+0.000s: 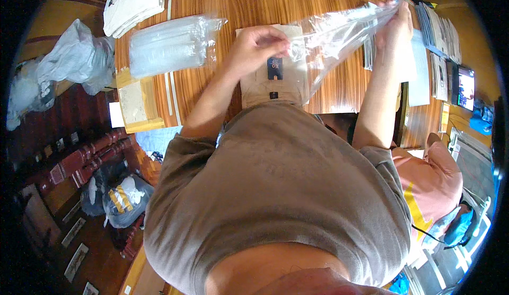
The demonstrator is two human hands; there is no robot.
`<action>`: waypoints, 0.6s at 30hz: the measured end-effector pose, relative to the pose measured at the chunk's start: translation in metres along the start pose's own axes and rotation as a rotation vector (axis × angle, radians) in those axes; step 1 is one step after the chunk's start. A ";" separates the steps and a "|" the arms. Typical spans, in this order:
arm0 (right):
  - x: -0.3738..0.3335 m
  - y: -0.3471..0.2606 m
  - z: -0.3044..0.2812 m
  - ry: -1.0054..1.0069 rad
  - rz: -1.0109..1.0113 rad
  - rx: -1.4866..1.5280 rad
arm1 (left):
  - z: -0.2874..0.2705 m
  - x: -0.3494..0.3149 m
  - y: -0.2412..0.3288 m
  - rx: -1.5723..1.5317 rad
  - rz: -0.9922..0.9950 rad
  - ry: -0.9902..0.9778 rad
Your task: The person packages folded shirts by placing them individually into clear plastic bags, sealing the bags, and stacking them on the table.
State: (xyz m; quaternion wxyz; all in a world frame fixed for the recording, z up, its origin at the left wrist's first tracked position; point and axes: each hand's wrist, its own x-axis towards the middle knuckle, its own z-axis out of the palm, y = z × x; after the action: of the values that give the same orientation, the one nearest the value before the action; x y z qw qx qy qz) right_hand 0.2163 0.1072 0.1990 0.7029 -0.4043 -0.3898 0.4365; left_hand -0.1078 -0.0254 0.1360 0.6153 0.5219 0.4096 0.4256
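Note:
A clear plastic bag point(339, 40) is stretched slantwise over the wooden table point(238, 1). My left hand point(260, 48) is closed, with thumb and fingers pinching the bag's left end. My right hand point(397, 23), raised farther to the right, grips the opposite end. Below my left hand lies a folded beige garment point(255, 91) with a dark rectangular tag point(274, 69) on its front. Part of the garment shows through the bag. Left of my left hand is a flat stack of clear plastic bags point(167, 46).
Folded off-white garments point(135, 4) lie at the far left of the table, and more folded stacks point(437, 35) line the right side. A lit screen point(466, 88) stands farther right. A person in a pink shirt point(427, 181) is close on my right. Filled plastic sacks point(79, 56) are left.

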 end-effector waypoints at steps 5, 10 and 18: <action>-0.079 0.026 -0.021 -0.096 0.652 0.313 | -0.009 -0.001 0.024 -0.172 -0.126 0.159; -0.189 0.083 -0.034 -0.494 0.670 0.010 | 0.007 0.004 0.018 -0.253 -0.140 0.300; -0.128 0.029 0.025 -0.458 0.508 -0.197 | 0.025 0.006 0.033 0.930 0.528 0.179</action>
State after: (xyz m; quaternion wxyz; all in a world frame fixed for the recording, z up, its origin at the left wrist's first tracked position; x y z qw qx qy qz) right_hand 0.1448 0.0024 0.1569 0.4239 -0.4459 -0.4645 0.6369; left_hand -0.0854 -0.0243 0.1714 0.1543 0.7861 0.4605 0.3823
